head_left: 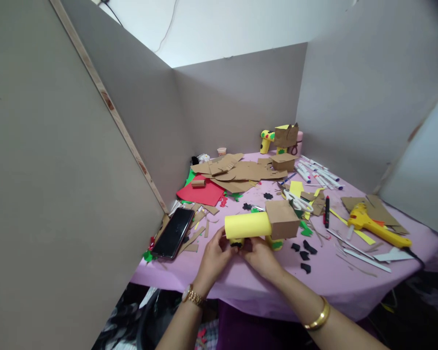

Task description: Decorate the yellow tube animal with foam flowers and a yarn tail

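A craft model with a yellow paper tube (247, 225) and a brown cardboard box (282, 218) at its right end stands near the table's front edge. Beneath the tube, a short yellow leg (237, 241) carries a black patch; another yellow leg with green patches (276, 243) shows under the box. My left hand (217, 250) is closed around the leg at the left end. My right hand (262, 255) reaches the same leg from the other side, fingers closed and partly hidden under the tube. Black paper pieces (304, 255) lie right of my right hand.
A phone (174, 233) lies left, near paper scraps. At right rest a yellow glue gun (379, 231), a black marker (327, 211) and scissors (295, 200). Farther back are cardboard sheets (251, 171), red paper (200, 192), several white markers (323, 174) and a similar spotted model (265, 142). Grey panels surround the table.
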Demonstrator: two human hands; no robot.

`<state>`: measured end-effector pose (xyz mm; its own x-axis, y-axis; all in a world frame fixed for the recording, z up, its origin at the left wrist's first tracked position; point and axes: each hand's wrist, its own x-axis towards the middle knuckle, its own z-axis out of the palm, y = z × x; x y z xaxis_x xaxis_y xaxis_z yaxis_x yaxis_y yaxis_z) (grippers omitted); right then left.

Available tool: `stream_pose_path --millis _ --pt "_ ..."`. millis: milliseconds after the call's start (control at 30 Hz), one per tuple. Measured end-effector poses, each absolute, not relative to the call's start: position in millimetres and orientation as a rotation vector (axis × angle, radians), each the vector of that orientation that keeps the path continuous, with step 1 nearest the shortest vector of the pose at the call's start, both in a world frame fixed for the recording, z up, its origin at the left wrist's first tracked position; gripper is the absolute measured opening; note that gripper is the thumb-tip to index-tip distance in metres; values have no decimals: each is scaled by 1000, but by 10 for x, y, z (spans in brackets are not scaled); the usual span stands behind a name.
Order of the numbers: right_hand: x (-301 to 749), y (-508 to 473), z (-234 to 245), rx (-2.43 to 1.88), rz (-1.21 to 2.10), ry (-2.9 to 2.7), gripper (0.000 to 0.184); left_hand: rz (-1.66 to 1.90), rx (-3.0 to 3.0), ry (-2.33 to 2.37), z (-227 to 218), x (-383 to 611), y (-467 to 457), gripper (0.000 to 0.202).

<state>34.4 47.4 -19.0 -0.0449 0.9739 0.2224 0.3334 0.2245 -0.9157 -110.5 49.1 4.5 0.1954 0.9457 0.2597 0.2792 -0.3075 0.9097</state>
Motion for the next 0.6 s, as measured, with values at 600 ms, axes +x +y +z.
stream_pose_path --millis 600 --pt "1582 -94 -100 -1486 519 -1482 51 1268 1848 1457 -41 -894 -65 17"
